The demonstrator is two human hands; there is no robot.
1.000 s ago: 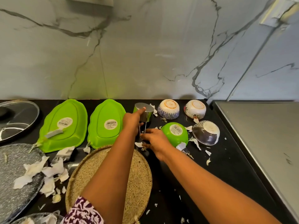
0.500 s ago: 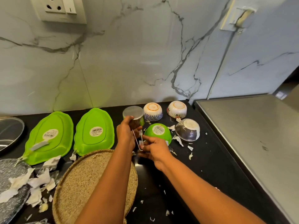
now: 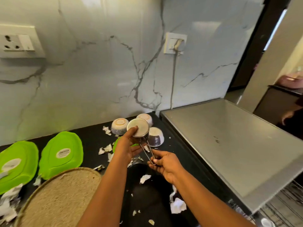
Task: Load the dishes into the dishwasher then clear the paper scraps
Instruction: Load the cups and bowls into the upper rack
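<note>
2 hands hold a small steel cup (image 3: pixel 137 127) in the air above the black counter (image 3: pixel 147 202). Its flat base faces the camera, so its inside is hidden. The left hand (image 3: pixel 127 147) wraps the cup's side from below, with 1 fingertip on the base. The right hand (image 3: pixel 165 163) pinches the end of the wire handle (image 3: pixel 147 152) between thumb and fingers.

Just behind the cup, a patterned bowl (image 3: pixel 118 126) sits upside down. A second bowl (image 3: pixel 146 117) is largely covered by the cup, and a purple-and-white bowl (image 3: pixel 156 136) is partly hidden too. A green bowl (image 3: pixel 116 144) shows only as a sliver at the left wrist.

Further left, 2 green plates (image 3: pixel 60 153) lie face down beside a woven mat (image 3: pixel 62 197), the outer plate cut by the frame. Paper scraps (image 3: pixel 177 206) litter the counter. At right stands a grey steel top (image 3: pixel 229 145), with a blurred wire rack (image 3: pixel 287 207) below it, cut off.
</note>
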